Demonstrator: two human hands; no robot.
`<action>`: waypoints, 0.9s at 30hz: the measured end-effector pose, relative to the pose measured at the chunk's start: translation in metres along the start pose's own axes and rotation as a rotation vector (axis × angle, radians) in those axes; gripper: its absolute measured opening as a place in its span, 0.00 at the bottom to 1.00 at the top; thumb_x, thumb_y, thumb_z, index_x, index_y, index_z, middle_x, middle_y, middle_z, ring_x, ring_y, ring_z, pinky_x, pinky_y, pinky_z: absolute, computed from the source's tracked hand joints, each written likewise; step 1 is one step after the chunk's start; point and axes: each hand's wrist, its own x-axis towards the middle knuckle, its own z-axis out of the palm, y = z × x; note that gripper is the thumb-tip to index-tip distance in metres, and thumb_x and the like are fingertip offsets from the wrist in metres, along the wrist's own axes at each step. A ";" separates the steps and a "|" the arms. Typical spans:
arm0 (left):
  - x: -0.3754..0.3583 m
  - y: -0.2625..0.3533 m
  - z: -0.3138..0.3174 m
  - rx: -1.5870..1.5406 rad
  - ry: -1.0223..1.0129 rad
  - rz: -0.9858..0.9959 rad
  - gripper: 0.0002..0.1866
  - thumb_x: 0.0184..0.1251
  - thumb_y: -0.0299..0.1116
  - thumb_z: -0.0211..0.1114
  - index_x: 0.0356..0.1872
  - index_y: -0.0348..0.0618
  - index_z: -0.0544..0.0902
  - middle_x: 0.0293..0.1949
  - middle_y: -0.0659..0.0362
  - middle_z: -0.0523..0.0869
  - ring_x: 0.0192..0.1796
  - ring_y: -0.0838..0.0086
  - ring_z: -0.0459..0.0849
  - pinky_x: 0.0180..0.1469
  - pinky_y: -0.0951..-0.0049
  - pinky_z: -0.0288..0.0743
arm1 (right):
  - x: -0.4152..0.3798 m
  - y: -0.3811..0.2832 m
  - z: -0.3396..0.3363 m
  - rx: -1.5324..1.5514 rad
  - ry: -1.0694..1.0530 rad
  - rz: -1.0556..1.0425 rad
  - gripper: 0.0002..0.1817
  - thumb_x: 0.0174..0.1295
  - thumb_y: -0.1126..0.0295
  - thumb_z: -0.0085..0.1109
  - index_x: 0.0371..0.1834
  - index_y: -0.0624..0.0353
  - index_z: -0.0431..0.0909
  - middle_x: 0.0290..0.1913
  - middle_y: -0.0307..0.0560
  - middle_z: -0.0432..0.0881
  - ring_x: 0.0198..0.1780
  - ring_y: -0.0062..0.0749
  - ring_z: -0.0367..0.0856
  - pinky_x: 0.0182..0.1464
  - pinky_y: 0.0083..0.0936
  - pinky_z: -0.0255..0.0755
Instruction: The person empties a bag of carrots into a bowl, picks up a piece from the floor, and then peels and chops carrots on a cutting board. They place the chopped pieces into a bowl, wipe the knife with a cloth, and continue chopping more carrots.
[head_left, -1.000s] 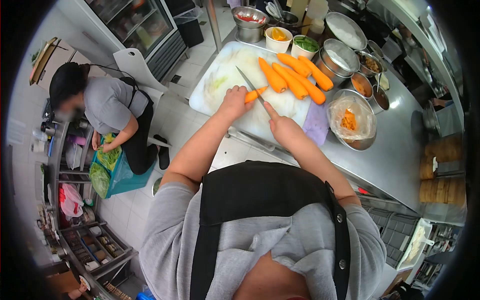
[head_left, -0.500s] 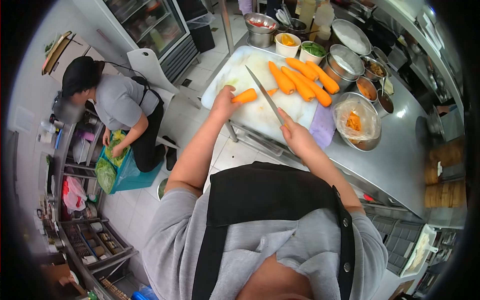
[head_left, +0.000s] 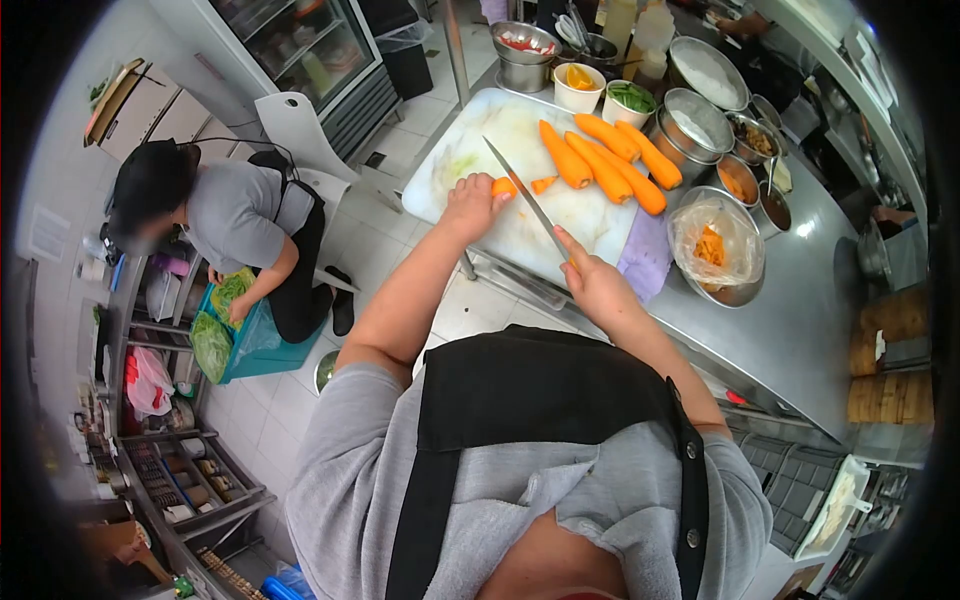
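My left hand point(head_left: 472, 208) is closed over a peeled carrot point(head_left: 503, 187) on the white cutting board point(head_left: 440, 165); only the carrot's cut end shows past my fingers. In my right hand point(head_left: 600, 283) is the handle of a long kitchen knife point(head_left: 522, 192). Its blade slants up and left over the board, just right of the held carrot. A small carrot piece point(head_left: 543, 185) lies on the board close to the blade. Several whole peeled carrots point(head_left: 610, 160) lie together on the right part of the board.
A purple cloth point(head_left: 647, 255) lies at the board's right edge. Beside it stands a bowl with a plastic bag point(head_left: 715, 240) holding orange pieces. Bowls and tubs, including one of green slices point(head_left: 630, 97), line the back. At left, a person point(head_left: 235, 200) bends over a teal crate point(head_left: 262, 350).
My left hand has shifted right and forward over the carrot, covering more of it. The knife and right hand have barely moved. The co-worker's head and arms have moved slightly.
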 end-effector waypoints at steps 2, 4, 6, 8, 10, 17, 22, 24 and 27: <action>0.001 -0.001 -0.004 -0.003 0.002 0.011 0.22 0.69 0.50 0.58 0.47 0.38 0.75 0.49 0.47 0.78 0.54 0.54 0.74 0.57 0.56 0.67 | 0.000 0.000 0.000 -0.015 -0.014 -0.005 0.31 0.70 0.63 0.49 0.76 0.35 0.52 0.30 0.62 0.79 0.33 0.57 0.81 0.38 0.47 0.75; 0.005 -0.003 -0.002 -0.007 0.006 -0.008 0.24 0.68 0.53 0.58 0.45 0.39 0.75 0.48 0.48 0.79 0.53 0.55 0.75 0.57 0.57 0.66 | 0.000 -0.003 -0.002 -0.034 -0.046 0.009 0.32 0.70 0.62 0.49 0.76 0.34 0.52 0.30 0.61 0.79 0.33 0.57 0.81 0.38 0.47 0.75; 0.006 -0.002 -0.001 -0.010 0.028 -0.009 0.24 0.67 0.55 0.59 0.41 0.38 0.76 0.44 0.49 0.80 0.50 0.55 0.77 0.54 0.57 0.67 | 0.001 0.000 0.000 -0.056 -0.039 -0.003 0.32 0.70 0.62 0.49 0.76 0.33 0.51 0.30 0.61 0.79 0.32 0.56 0.81 0.38 0.47 0.76; 0.006 0.001 -0.004 -0.010 0.076 0.009 0.24 0.66 0.54 0.60 0.36 0.37 0.77 0.38 0.47 0.82 0.45 0.52 0.79 0.51 0.55 0.69 | 0.001 0.001 0.000 -0.082 -0.044 -0.003 0.32 0.71 0.62 0.48 0.77 0.32 0.50 0.30 0.60 0.79 0.32 0.55 0.82 0.38 0.47 0.76; 0.007 0.000 -0.005 -0.022 0.088 0.027 0.25 0.65 0.55 0.61 0.34 0.38 0.78 0.36 0.48 0.82 0.43 0.52 0.79 0.49 0.56 0.69 | 0.001 -0.002 -0.005 -0.112 -0.068 0.010 0.33 0.71 0.62 0.48 0.77 0.31 0.49 0.31 0.59 0.79 0.32 0.55 0.82 0.38 0.47 0.76; 0.011 -0.011 0.007 -0.033 0.147 0.083 0.25 0.64 0.55 0.62 0.31 0.38 0.76 0.33 0.48 0.81 0.41 0.52 0.79 0.46 0.56 0.70 | 0.013 -0.021 -0.017 -0.140 -0.173 0.056 0.33 0.70 0.64 0.47 0.77 0.38 0.49 0.29 0.59 0.80 0.32 0.53 0.82 0.37 0.46 0.76; 0.013 -0.012 0.006 -0.039 0.118 0.080 0.25 0.62 0.55 0.63 0.31 0.38 0.74 0.34 0.48 0.81 0.41 0.51 0.79 0.46 0.55 0.70 | 0.052 -0.027 -0.008 -0.131 -0.190 0.036 0.32 0.70 0.66 0.45 0.77 0.46 0.49 0.31 0.60 0.82 0.34 0.51 0.83 0.38 0.45 0.76; 0.013 -0.011 0.006 -0.038 0.127 0.090 0.25 0.62 0.54 0.64 0.32 0.38 0.74 0.34 0.48 0.81 0.41 0.51 0.79 0.46 0.55 0.70 | 0.064 -0.026 0.000 -0.122 -0.225 0.072 0.32 0.70 0.66 0.44 0.77 0.45 0.49 0.32 0.60 0.82 0.35 0.51 0.83 0.39 0.46 0.75; 0.008 -0.012 0.010 -0.039 0.152 0.132 0.25 0.60 0.54 0.66 0.34 0.38 0.75 0.35 0.48 0.82 0.42 0.51 0.80 0.46 0.55 0.71 | 0.074 -0.024 0.016 -0.142 -0.203 0.085 0.32 0.70 0.65 0.43 0.77 0.43 0.49 0.33 0.59 0.83 0.35 0.51 0.83 0.40 0.46 0.75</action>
